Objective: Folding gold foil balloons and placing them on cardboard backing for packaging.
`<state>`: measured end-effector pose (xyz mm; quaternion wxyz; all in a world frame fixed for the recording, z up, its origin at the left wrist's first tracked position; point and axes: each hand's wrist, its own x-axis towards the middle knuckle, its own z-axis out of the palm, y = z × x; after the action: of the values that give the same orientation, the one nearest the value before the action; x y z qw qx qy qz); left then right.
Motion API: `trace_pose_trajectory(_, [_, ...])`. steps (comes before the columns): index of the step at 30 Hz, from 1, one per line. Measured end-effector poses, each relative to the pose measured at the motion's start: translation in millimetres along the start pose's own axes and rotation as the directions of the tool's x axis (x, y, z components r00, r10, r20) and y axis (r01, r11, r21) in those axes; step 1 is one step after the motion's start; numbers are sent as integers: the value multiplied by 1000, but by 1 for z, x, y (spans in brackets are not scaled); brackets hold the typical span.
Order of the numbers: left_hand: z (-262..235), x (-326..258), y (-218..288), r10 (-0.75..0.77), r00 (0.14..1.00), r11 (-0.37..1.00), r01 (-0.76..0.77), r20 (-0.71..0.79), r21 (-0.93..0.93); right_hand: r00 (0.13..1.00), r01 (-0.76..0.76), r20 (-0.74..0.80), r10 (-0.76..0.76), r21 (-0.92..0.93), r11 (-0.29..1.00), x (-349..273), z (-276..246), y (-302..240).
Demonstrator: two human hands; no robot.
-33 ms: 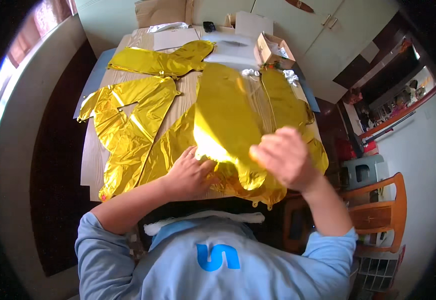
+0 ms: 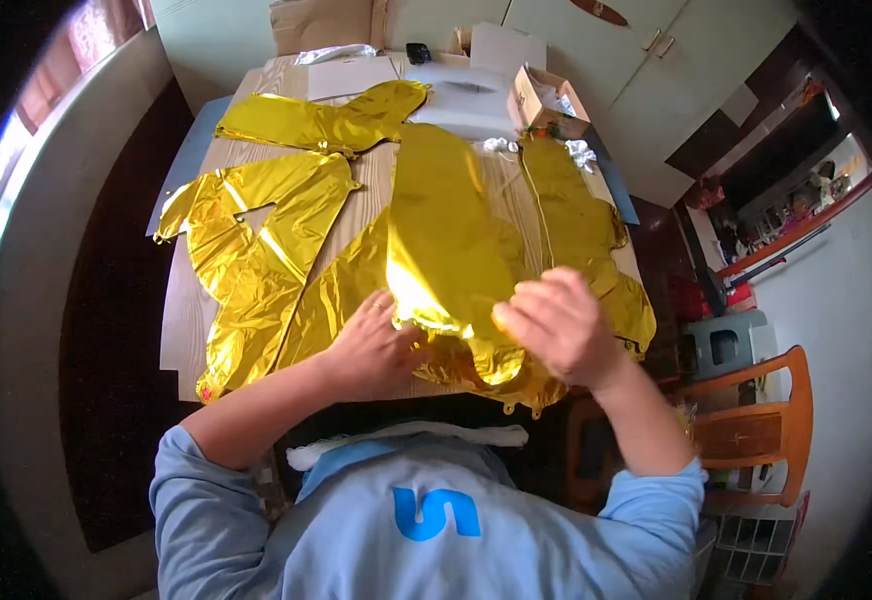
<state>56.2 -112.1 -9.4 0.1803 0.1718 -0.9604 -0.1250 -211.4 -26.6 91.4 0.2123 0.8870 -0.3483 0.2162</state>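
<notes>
Left hand [image 2: 376, 342]: positioned at the near edge of the central gold foil piece [image 2: 446, 210], back of hand upward, fingers bent at the foil edge; whether they pinch the foil cannot be told. Right hand [image 2: 561, 325]: raised at the right side of the same edge, fingers curled, thumb and fingertips next to the foil; the view does not show whether foil is grasped. The central piece lies lengthwise along the table [image 2: 184, 335], its near end crumpled between and below the hands, with small tabs hanging at the table's edge.

Adjacent parts: a gold foil piece with a cut-out [image 2: 246, 260] to the left, a curved gold foil piece [image 2: 321, 122] beyond it, and a further gold foil piece [image 2: 566, 195] to the right. Far right of the table: an open box [image 2: 526, 98], with a white bundle [image 2: 581, 153] near it.

Markings: one bold bright-blue character [image 2: 437, 514] is printed on the operator's light blue top [image 2: 346, 530]. Outside the table, right: a wooden chair [image 2: 801, 420]
</notes>
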Motion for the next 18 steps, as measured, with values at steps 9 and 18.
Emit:
trace_pose_trajectory(9, [-4, -22, -14, -146, 988, 989, 144, 48, 30, 997, -69, 46, 64, 113, 991, -55, 53, -34])
trace_pose_trajectory(18, [-24, -31, -45, -375, 917, 921, 352, -138, -168, 999, -28, 31, 24, 117, 993, -59, 46, -42])
